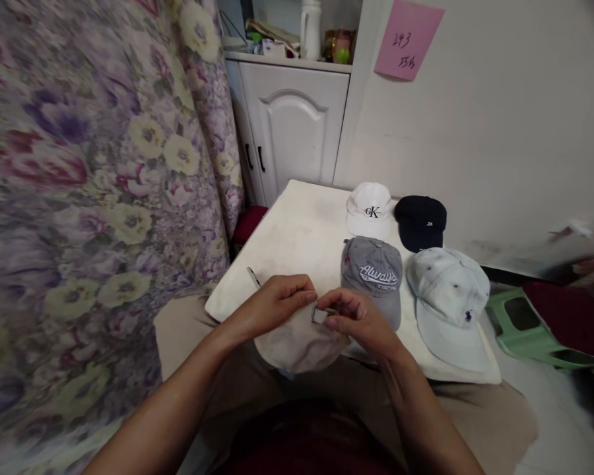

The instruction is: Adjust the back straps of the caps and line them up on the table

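Note:
A beige cap (301, 346) rests at the table's near edge, over my lap, its back side turned up. My left hand (290, 297) is closed on the cap's upper edge, thumb and fingers pressed together. Close beside it, my right hand (354, 316) pinches the cap's strap at a small silver buckle (319, 315). The strap's far end is partly hidden by my fingers. Right of the hands lies a grey cap (371, 270) with white lettering, partly behind my right hand.
A white cap (369, 210), a dark navy cap (422, 221) and a pale blue cap (448, 300) lie on the cream-covered table (297, 231). A thin metal object (253, 277) lies by the left edge. A floral curtain (103, 198) hangs left; a green stool (515, 323) stands right.

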Action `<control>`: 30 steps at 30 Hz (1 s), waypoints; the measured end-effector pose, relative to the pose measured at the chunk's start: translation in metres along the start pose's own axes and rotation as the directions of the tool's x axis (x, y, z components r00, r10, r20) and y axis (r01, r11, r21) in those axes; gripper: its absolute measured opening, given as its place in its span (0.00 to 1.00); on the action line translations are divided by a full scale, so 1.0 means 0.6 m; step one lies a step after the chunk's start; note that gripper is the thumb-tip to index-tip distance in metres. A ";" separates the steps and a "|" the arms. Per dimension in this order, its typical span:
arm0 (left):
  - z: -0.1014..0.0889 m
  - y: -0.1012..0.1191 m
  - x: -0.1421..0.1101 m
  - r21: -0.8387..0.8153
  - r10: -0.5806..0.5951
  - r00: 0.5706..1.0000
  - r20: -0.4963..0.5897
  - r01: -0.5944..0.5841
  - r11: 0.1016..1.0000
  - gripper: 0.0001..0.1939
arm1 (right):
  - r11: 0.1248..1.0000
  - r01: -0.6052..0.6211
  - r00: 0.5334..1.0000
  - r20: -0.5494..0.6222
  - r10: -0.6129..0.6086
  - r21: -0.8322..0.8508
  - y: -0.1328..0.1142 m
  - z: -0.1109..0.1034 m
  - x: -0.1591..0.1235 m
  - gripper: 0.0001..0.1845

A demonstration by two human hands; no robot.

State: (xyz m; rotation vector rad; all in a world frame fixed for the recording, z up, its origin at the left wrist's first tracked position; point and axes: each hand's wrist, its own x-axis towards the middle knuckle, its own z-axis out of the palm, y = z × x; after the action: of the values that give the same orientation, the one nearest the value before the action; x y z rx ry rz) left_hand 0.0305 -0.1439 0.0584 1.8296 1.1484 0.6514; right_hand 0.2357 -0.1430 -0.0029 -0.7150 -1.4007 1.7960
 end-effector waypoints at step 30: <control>0.013 -0.011 0.000 0.036 0.015 1.000 -0.011 -0.015 0.999 0.16 | 0.979 0.078 0.982 -0.154 -0.108 -0.190 0.009 0.026 0.004 0.05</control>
State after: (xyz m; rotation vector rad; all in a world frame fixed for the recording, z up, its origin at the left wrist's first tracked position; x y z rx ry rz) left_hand 0.0338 -0.1458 0.0487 1.8689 1.1619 0.6545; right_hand 0.2208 -0.1504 -0.0041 -0.8578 -1.4756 1.5140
